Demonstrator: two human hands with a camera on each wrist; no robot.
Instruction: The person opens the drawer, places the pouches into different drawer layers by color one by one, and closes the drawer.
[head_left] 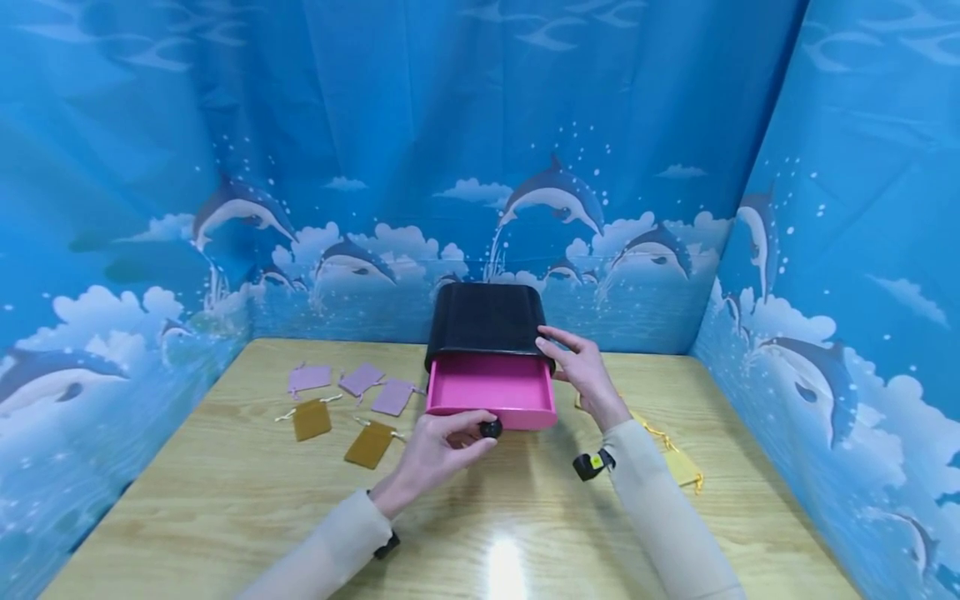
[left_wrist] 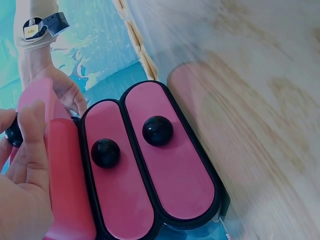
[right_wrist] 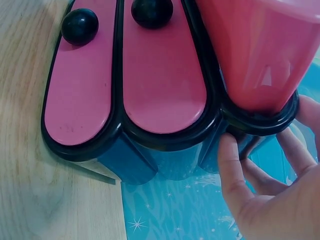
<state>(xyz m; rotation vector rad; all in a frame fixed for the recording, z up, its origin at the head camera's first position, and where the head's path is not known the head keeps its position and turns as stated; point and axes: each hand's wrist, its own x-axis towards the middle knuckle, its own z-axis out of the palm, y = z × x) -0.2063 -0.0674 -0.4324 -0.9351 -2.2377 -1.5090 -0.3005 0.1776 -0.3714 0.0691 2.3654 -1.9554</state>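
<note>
A small black chest of drawers [head_left: 486, 318] with pink drawer fronts stands at the back of the table. Its top drawer [head_left: 491, 383] is pulled out, the bare pink floor showing. My left hand [head_left: 442, 446] pinches the round black knob [head_left: 491, 427] of that drawer between thumb and fingers. With fingers spread, my right hand [head_left: 585, 375] rests against the chest's right side near the top edge; in the right wrist view its fingertips [right_wrist: 229, 145] touch the black casing. Two lower drawers [left_wrist: 117, 190] are closed, each with a black ball knob [left_wrist: 158, 131].
Left of the chest lie several lilac drawstring pouches [head_left: 392, 397] and two brown ones [head_left: 371, 444]. Yellow pouches [head_left: 681, 467] lie to the right, partly behind the right forearm. A blue dolphin-print curtain [head_left: 360, 167] surrounds the wooden table [head_left: 225, 500] at the back and sides.
</note>
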